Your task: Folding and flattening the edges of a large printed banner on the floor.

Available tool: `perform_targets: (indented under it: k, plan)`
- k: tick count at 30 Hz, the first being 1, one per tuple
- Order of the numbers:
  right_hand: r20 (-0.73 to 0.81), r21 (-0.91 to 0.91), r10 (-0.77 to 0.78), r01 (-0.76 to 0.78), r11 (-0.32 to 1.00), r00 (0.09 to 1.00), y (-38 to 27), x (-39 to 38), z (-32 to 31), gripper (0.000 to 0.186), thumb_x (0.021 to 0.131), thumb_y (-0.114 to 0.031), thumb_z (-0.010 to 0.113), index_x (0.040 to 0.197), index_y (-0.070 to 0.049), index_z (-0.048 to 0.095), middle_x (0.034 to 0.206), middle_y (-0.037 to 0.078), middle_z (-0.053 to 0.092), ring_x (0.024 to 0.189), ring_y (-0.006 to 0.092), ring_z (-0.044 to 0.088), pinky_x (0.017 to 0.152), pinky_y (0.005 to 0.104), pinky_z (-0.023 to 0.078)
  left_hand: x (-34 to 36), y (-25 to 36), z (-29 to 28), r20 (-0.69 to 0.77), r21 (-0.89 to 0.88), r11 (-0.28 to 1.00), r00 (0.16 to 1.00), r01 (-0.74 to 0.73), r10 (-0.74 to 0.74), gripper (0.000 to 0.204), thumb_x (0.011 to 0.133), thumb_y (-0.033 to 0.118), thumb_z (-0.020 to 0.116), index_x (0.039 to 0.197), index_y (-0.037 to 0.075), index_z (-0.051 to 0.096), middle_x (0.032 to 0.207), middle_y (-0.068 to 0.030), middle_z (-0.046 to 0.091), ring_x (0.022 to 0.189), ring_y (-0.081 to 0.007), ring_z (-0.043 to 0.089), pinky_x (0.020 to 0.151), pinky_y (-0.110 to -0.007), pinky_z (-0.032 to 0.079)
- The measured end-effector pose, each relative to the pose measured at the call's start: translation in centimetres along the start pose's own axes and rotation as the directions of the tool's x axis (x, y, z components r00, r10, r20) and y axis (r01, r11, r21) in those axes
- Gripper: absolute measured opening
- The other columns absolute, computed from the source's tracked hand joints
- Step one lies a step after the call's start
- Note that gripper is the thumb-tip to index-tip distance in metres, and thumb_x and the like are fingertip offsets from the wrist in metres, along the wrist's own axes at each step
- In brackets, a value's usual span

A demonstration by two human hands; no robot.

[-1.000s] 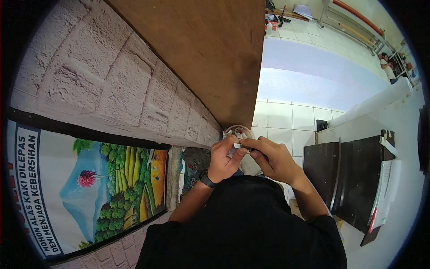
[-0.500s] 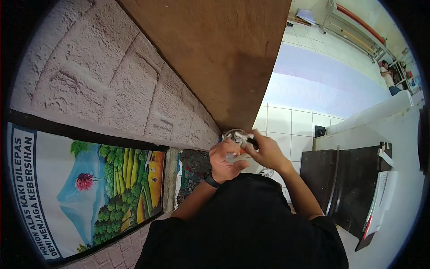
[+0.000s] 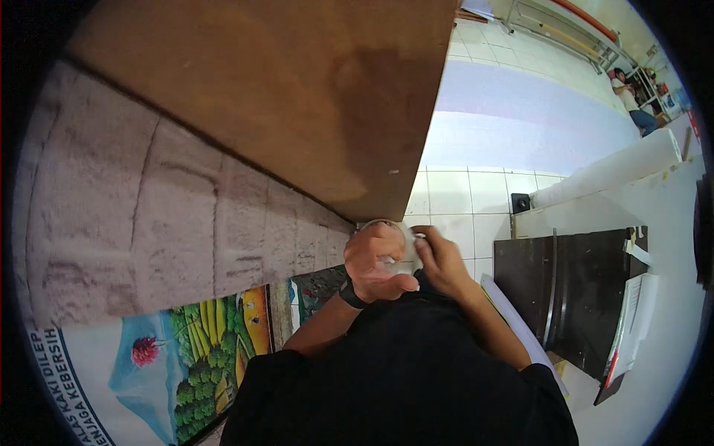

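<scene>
In front of my chest, my left hand (image 3: 375,260), a dark band on its wrist, is closed with the fingers curled. A pale round thing with a ring-like rim (image 3: 407,236) shows behind its knuckles; the hand hides most of it, so its kind stays unclear. My right hand (image 3: 444,266) is just to the right, its thumb and fingers bent together close to the pale rim. Whatever lies between those fingers is too small and blurred to name. Both hands are beside the lower end of a brown wooden panel (image 3: 297,89).
A pale brick-patterned wall (image 3: 171,201) runs along the left, above a landscape poster (image 3: 216,342). White floor tiles (image 3: 450,195) lie beyond the panel. At right stand a dark board (image 3: 580,290) and a large white roll (image 3: 617,171). Another person (image 3: 628,97) is far back right.
The view has shifted, and the panel and wall appear further left. My right hand has turned; the dark and orange bits seen between the hands no longer show. My left hand stays curled.
</scene>
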State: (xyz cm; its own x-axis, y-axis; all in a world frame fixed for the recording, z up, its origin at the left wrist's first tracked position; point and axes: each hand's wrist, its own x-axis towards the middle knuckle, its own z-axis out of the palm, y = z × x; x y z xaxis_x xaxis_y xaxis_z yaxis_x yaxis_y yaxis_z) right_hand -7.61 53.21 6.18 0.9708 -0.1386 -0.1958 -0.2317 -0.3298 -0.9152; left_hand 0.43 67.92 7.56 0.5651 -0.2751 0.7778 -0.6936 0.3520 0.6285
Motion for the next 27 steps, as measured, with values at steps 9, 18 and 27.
perform_targets:
  k: [9,18,27]
  plan:
    - [0.088,-0.037,-0.545,0.549,0.835,0.834,-5.1,1.5,-11.2,0.04,0.083,-0.007,0.065,0.122,-0.006,0.057,0.1,0.014,0.067,0.078,0.0309,0.067,0.067,0.0377,0.053,3.2,-2.8,5.8,-0.007,0.338,0.932,0.991,0.132,-0.137,0.049,0.085,0.05,0.069,0.087,0.002,0.056,0.072,-0.0103,0.058,0.06,-0.0243,0.058,0.054,-0.032,0.045]
    - [0.304,-0.028,-0.693,0.733,0.68,0.654,-4.6,6.0,-14.3,0.033,0.084,-0.012,0.066,0.116,-0.013,0.059,0.082,0.008,0.059,0.07,0.0297,0.062,0.058,0.038,0.048,3.9,-1.5,8.2,-0.123,0.501,0.844,0.981,0.193,-0.151,0.045,0.094,0.043,0.059,0.091,-0.002,0.053,0.077,-0.0135,0.061,0.064,-0.0239,0.059,0.057,-0.033,0.047]
    - [0.376,0.047,-0.723,0.767,0.64,0.58,-5.6,6.6,-11.9,0.031,0.086,-0.013,0.065,0.117,-0.013,0.06,0.079,0.009,0.06,0.067,0.0305,0.063,0.056,0.0386,0.05,3.1,0.0,6.6,-0.208,0.586,0.788,0.975,0.188,-0.079,0.042,0.094,0.04,0.06,0.088,-0.001,0.053,0.077,-0.0144,0.06,0.062,-0.0251,0.059,0.056,-0.033,0.047]
